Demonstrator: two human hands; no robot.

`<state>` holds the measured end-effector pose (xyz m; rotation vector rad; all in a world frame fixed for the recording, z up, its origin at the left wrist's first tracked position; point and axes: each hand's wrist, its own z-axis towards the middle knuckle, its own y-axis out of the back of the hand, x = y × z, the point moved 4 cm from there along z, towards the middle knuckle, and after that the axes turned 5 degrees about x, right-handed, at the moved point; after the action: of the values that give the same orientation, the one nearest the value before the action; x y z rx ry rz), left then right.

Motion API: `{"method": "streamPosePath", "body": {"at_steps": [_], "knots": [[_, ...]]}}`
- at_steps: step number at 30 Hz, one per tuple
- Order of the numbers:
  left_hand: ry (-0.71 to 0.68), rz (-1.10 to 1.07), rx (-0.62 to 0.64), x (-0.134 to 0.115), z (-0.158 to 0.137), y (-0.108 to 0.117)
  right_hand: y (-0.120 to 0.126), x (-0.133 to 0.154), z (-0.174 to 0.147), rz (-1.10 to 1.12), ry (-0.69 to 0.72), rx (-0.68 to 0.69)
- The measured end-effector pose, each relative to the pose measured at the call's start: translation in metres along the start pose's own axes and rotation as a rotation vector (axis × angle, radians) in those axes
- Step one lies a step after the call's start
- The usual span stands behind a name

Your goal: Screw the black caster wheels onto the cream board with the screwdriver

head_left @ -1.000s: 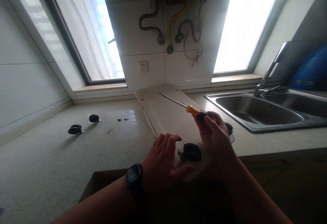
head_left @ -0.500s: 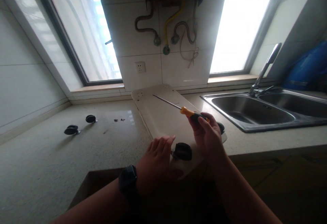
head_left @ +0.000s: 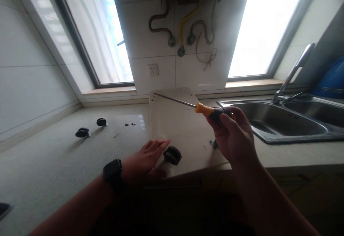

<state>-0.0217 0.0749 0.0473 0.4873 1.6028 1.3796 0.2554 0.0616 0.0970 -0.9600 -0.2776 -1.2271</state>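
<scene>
In my right hand [head_left: 235,133] is a screwdriver [head_left: 209,111] with a yellow and black handle, its long shaft pointing left above the white board [head_left: 182,124]. My left hand [head_left: 150,153] is closed on the board's near left edge, beside a black caster wheel [head_left: 173,155] fixed there. At the near right, a metal mounting plate [head_left: 214,144] shows, with the rest hidden behind my right hand. Small holes mark the board's far corners. Two loose caster wheels, one nearer [head_left: 82,132] and one farther [head_left: 101,122], lie left on the counter near several small dark screws [head_left: 130,124].
A double steel sink [head_left: 285,121] with a tall faucet [head_left: 292,72] stands to the right. Behind the counter [head_left: 61,164] are a tiled wall with a socket [head_left: 153,70], pipes, and two windows. A dark object [head_left: 4,209] is at the left edge.
The board has turned so its near end swung left, and my left hand moved left with it. My right hand and the screwdriver shifted right. The view has shifted slightly too.
</scene>
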Motion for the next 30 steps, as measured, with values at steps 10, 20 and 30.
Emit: {"method": "streamPosePath", "body": {"at_steps": [10, 20, 30], "knots": [[0.116, -0.14, -0.068, -0.005, -0.005, 0.006, 0.003, -0.007, 0.054, -0.065, 0.004, 0.022], [0.245, -0.227, -0.228, -0.023, 0.005, 0.006, 0.008, -0.035, 0.055, -0.033, -0.08, 0.02], [0.064, -0.433, -0.004, -0.012, -0.007, 0.018, 0.009, -0.03, 0.05, -0.019, -0.086, 0.02]]}}
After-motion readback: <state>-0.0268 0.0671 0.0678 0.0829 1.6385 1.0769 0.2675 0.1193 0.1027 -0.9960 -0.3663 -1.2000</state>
